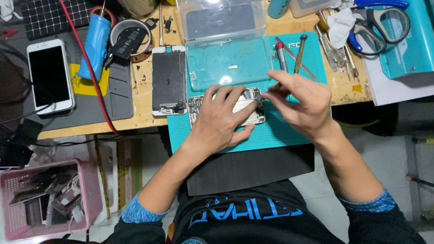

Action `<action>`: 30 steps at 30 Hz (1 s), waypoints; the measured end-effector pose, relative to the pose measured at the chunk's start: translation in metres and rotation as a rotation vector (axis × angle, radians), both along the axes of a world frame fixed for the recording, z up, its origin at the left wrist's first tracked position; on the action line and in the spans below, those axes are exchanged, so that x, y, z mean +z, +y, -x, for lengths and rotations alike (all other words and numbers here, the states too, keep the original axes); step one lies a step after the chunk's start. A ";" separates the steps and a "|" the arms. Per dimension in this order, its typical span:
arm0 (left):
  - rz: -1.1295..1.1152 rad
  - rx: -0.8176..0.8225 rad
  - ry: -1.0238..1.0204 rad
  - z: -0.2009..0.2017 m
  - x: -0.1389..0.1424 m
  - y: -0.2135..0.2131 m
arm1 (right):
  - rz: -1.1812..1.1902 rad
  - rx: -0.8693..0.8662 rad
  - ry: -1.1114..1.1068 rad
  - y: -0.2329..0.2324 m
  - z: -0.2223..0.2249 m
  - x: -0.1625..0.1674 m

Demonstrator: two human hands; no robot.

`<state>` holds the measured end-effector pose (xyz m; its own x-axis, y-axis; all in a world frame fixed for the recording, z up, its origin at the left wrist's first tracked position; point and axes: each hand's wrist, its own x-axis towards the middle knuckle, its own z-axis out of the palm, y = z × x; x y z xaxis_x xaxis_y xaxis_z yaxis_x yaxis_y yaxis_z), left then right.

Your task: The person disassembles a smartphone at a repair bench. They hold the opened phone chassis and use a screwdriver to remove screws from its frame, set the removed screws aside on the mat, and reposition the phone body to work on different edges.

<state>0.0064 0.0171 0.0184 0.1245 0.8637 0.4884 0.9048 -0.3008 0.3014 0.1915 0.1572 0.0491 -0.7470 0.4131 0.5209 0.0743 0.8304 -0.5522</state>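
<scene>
An opened phone body (253, 105) lies flat on a teal work mat (271, 133). My left hand (221, 119) rests over it, fingers spread and pressing it down. My right hand (300, 101) pinches a thin tool at the phone's upper right corner; the tool's tip is hidden behind my fingers. The phone's detached screen panel (168, 80) lies face down just left of the mat, joined at its lower edge near the body.
A clear plastic parts tray (226, 45) stands behind the phone. Screwdrivers (289, 56) lie at the mat's back right, scissors (382, 27) and tweezers further right. A white phone (49, 77), blue tool (95, 43) and tape roll (131, 36) sit left. A pink basket (45, 199) stands below the table.
</scene>
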 end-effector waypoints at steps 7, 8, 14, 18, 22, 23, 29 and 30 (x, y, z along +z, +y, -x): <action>-0.024 -0.007 -0.010 0.000 -0.001 -0.001 | 0.096 -0.023 -0.035 0.008 0.008 -0.002; -0.029 -0.007 -0.018 -0.001 -0.002 -0.001 | 0.052 -0.099 -0.045 0.009 0.009 -0.001; -0.036 -0.006 -0.009 -0.001 -0.004 0.000 | 0.051 0.126 -0.053 0.011 0.002 0.004; -0.029 -0.003 -0.008 0.000 -0.006 0.001 | 0.020 0.107 -0.032 0.010 0.004 -0.002; -0.044 -0.008 -0.027 -0.001 -0.007 0.002 | 0.064 0.123 -0.014 0.009 0.005 -0.004; -0.048 -0.008 -0.026 -0.001 -0.007 0.002 | 0.058 0.078 0.001 0.008 0.006 -0.004; -0.061 -0.002 -0.024 -0.001 -0.007 0.004 | 0.172 0.212 -0.046 0.013 -0.002 0.004; -0.055 -0.002 -0.026 -0.001 -0.007 0.003 | 0.147 0.202 -0.050 0.013 -0.003 0.003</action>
